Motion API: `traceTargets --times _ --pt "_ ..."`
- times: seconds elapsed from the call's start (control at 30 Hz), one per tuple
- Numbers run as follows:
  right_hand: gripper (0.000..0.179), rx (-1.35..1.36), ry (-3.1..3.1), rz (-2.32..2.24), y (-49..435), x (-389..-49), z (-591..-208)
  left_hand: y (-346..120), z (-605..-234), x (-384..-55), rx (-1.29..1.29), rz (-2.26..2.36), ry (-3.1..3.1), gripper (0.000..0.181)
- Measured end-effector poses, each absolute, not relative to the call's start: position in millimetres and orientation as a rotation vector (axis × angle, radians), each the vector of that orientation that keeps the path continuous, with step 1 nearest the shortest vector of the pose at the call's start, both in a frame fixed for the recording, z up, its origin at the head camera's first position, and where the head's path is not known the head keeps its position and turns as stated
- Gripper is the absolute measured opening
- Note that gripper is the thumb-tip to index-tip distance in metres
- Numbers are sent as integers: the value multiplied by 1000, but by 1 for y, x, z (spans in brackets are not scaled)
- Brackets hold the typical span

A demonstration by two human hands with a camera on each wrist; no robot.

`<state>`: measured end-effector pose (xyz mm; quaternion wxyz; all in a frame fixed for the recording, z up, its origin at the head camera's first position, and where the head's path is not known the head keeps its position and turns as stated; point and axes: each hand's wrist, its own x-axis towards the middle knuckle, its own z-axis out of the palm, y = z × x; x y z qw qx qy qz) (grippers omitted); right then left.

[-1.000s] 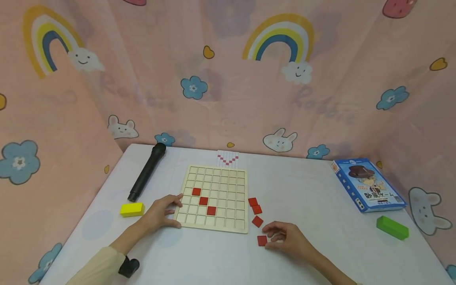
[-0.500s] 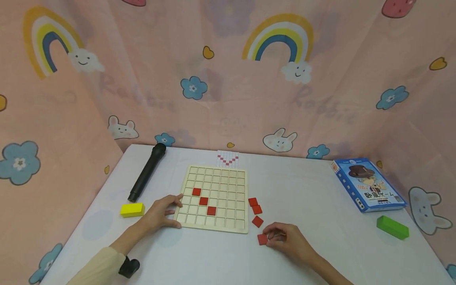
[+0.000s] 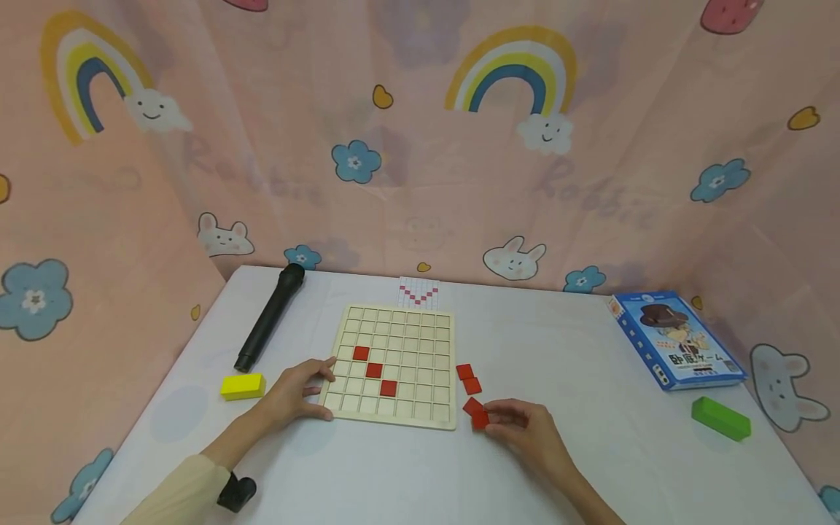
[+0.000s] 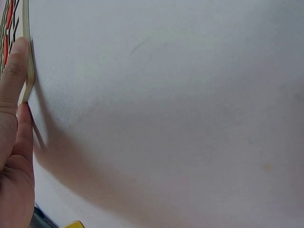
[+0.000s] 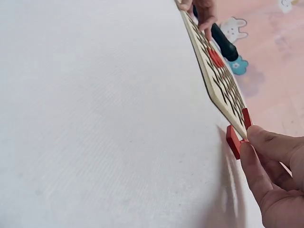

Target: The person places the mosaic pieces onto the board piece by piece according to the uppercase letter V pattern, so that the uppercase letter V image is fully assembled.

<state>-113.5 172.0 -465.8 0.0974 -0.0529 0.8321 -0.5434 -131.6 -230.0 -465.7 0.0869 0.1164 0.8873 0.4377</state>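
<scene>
A cream grid board point(image 3: 413, 364) lies flat on the white table, with three red square tiles point(image 3: 374, 370) in its cells in a slanting row. My left hand point(image 3: 292, 394) holds the board at its left edge, thumb by the near corner and a fingertip over the rim. To the right of the board, my right hand point(image 3: 525, 430) pinches a red tile point(image 3: 480, 421) between thumb and fingers. That tile partly overlaps another loose red tile point(image 3: 472, 406) in the head view. The right wrist view shows the pinched tile point(image 5: 232, 142) close to the board's corner.
Two more red tiles point(image 3: 469, 378) lie beside the board's right edge. Behind it is a pattern card point(image 3: 418, 293). A black microphone point(image 3: 269, 317) and yellow block point(image 3: 243, 386) lie left; a blue game box point(image 3: 679, 341) and green block point(image 3: 720, 418) lie right.
My right hand has taken hold of the nearest loose tile and moved it slightly away from me, up to the neighbouring tile. The left hand and the board stay in place.
</scene>
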Motion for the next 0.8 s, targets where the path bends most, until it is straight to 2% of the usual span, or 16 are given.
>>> traceTargets --times 0.43,0.8 --pt "36 22 2405 -1734 162 -136 -463 -231 -467 -131 381 1304 2650 57" --pt "36 -23 2436 -1753 147 -153 -459 -232 -468 -132 382 1315 2640 57"
